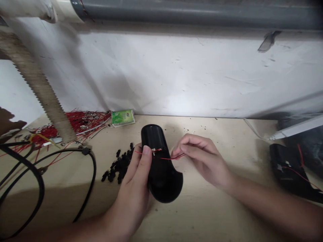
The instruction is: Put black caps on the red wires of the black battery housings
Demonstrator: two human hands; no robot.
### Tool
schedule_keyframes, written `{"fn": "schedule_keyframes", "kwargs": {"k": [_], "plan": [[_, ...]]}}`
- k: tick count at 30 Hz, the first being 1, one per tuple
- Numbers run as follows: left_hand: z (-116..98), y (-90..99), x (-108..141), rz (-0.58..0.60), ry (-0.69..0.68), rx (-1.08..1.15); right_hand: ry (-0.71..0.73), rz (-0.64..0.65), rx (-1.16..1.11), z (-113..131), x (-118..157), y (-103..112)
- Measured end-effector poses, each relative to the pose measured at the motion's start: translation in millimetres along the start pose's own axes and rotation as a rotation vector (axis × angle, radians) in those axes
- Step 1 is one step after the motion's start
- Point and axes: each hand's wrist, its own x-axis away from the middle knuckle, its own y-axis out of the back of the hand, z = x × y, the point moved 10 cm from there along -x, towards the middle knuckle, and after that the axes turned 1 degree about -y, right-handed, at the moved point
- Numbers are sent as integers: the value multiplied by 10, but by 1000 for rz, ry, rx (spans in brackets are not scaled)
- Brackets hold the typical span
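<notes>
Pile of red leads (85, 121) at far left, heaped loose on the table (202, 215). Small black parts (119, 164) lie loose beside the left hand (135, 185), which grips the black shell (165, 186) just above the table, thumb over its edge. A metal contact (154, 151) sits in the shell's middle; that much looks done. Wires (165, 158) run out over the shell's right edge, pinched between thumb and forefinger of the right hand (214, 163); they look unsettled, so the wiring seems part-way. At far right, a second shell (275, 158) also trails red wire.

Hard to make out: the left fingers, behind the shell; whether the contact is fixed; the wire ends, lost in the right hand's grip; the second shell, blurred.
</notes>
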Motion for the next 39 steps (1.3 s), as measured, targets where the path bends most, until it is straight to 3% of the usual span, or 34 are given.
{"fn": "schedule_keyframes", "kwargs": {"k": [3,6,11,13,22,27,31,35,39], "plan": [[-44,-47,7,-16,-1,4,-45,49,-7,-20,-61,-11],[-63,-147,17,55,8,-29,-77,90,-34,-28,-74,-47],[-70,-255,-4,141,10,-36,-228,258,-118,-141,4,-281],[-63,-262,-18,150,8,-29,-247,270,-114,-156,18,-327],[-47,-185,-52,99,79,112,-274,76,-142,-206,33,-254],[-61,-1,-72,-14,-41,52,-188,95,-251,-181,10,-306],[-77,21,-75,-19,-140,58,-166,-148,-228,-212,-3,-59],[96,-41,-20,3,9,-8,-101,-241,-230,-162,-2,36],[515,-219,160,205,311,6,-77,-258,-201,-154,20,25]]}}
